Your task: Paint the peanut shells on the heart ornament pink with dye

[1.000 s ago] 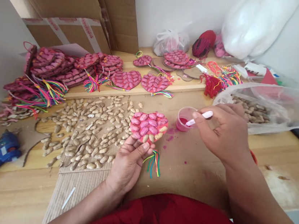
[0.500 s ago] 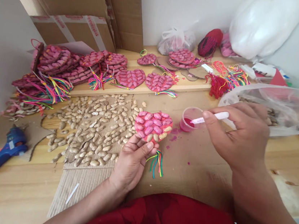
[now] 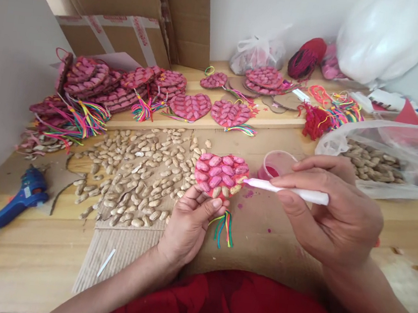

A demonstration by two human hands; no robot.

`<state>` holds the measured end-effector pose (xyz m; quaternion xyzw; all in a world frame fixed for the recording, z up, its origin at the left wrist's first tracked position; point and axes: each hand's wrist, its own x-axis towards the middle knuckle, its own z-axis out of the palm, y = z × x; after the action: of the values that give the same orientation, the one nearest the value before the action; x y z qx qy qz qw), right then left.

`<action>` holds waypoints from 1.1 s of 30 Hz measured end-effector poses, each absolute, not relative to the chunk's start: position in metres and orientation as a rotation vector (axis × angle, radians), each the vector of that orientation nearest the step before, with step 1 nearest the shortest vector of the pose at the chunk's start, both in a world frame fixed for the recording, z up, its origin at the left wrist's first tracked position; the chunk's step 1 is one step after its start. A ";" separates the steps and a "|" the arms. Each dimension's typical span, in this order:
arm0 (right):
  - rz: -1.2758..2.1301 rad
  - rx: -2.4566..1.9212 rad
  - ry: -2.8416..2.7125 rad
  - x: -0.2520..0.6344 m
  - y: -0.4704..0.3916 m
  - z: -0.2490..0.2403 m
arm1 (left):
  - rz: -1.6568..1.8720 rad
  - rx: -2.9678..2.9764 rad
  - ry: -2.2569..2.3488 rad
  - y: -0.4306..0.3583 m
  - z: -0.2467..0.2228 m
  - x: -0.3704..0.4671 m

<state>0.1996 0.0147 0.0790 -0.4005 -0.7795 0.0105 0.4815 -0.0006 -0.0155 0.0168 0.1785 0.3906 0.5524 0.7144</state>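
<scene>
Near centre, I'm pinching peanut heart (image 3: 221, 172) with left hand (image 3: 187, 227), right hand (image 3: 333, 220) gripping pen (image 3: 267, 186) at heart's right edge.

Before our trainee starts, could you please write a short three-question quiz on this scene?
1. Which hand holds the pen?
2. True or false: some peanuts on the heart are tan.
3. The pen's tip is at: A, the glue gun; B, the heart's edge; C, the cup.

Key:
1. The right hand; the left hand holds the heart.
2. True: the tan ones sit along its lower and right edge, the others are pink.
3. B.
</scene>
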 end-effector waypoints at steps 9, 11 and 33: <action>-0.020 -0.991 -1.888 0.202 0.017 0.077 | 1.228 0.394 0.867 -0.017 0.018 -0.001; -0.039 -1.003 -1.879 0.203 0.017 0.077 | 1.228 0.393 0.870 -0.017 0.017 -0.001; -0.029 -0.975 -1.899 0.201 0.013 0.079 | 1.245 0.433 0.911 -0.017 0.020 0.001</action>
<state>0.2013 0.0131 0.0791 -0.4000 -0.7793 -0.0117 0.4822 0.0011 -0.0169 0.0203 0.1942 0.4082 0.5580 0.6959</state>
